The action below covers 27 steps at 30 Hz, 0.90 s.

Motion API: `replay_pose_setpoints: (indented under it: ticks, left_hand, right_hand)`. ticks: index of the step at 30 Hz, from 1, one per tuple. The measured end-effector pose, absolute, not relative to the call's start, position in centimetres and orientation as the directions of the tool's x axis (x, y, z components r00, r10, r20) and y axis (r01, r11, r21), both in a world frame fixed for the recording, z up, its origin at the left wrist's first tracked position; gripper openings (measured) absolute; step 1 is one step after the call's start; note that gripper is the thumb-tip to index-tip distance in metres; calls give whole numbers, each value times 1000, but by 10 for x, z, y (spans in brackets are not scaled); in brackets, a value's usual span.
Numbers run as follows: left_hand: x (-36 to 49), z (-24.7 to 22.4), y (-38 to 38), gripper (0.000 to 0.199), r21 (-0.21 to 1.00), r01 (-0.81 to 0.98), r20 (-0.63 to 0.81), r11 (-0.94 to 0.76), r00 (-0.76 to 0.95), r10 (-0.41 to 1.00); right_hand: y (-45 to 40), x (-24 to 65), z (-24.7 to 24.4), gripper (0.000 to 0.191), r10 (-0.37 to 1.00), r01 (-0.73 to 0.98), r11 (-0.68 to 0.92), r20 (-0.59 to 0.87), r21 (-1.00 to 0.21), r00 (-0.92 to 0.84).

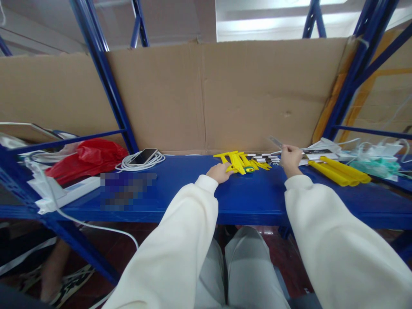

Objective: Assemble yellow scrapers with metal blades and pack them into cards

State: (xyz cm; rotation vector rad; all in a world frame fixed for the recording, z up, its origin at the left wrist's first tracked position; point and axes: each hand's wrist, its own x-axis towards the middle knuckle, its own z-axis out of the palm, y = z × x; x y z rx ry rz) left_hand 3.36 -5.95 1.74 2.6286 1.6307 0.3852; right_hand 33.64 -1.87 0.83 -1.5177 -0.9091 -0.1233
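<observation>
My left hand (219, 173) is at the near left edge of a pile of yellow plastic tools (237, 162), its fingers closed on one yellow plastic piece (232, 168). Some pieces in the pile are T-shaped, and one shows a small dark green oval. My right hand (291, 158), raised a little over the shelf, pinches a thin greyish flat strip (276, 141) that points up and to the left. Between the hands, behind the pile, lie several slim white-and-black pieces (263, 158). Small yellow parts (261, 165) lie just in front of them.
On the blue shelf (254, 197), several yellow tubes (341, 171) lie right. A phone (144, 156) rests on coiled white cable (128, 165) at left, near a red plastic bag (93, 156) and white power strip (71, 193). Cardboard (241, 94) walls the back. Another person's foot (72, 283) shows below left.
</observation>
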Motion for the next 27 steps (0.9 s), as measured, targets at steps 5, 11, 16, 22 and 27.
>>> replay_pose_setpoints:
  ticks: [5, 11, 16, 22, 27]
  left_hand:
    - [34, 18, -62, 41, 151, 881, 199, -448, 417, 887]
    - [34, 21, -65, 43, 147, 886, 189, -440, 411, 892]
    - [34, 22, -65, 43, 152, 881, 190, -448, 419, 888]
    - [34, 21, -66, 40, 170, 885, 231, -433, 392, 891]
    - [34, 22, -66, 40, 161, 892, 246, -423, 378, 892]
  right_hand:
    - [-12, 280, 14, 17, 625, 607, 440, 711, -661, 322]
    - [-20, 233, 9, 15, 716, 610, 552, 699, -568, 3]
    - [-29, 237, 4, 11, 835, 550, 476, 548, -686, -40]
    - [-35, 242, 1, 12, 936, 510, 314, 351, -801, -25]
    - [-40, 246, 3, 21, 956, 520, 281, 284, -806, -77]
